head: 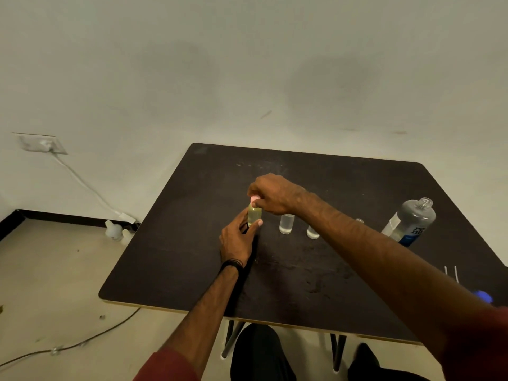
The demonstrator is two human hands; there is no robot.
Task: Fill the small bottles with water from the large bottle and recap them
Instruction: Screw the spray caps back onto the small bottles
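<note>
Small bottle (254, 215), yellowish and translucent, stands upright on the dark table (176, 243), gripped round its body by the left hand (237, 240); the right hand (275, 195) pinches a pink cap (254, 199) at its neck; two clear small bottles (286, 224) stand just beside; the large bottle (412, 222), uncapped, sits far right.

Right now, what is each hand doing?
Left hand: grips the small yellowish bottle.
Right hand: pinches the pink cap on that bottle's top.
</note>
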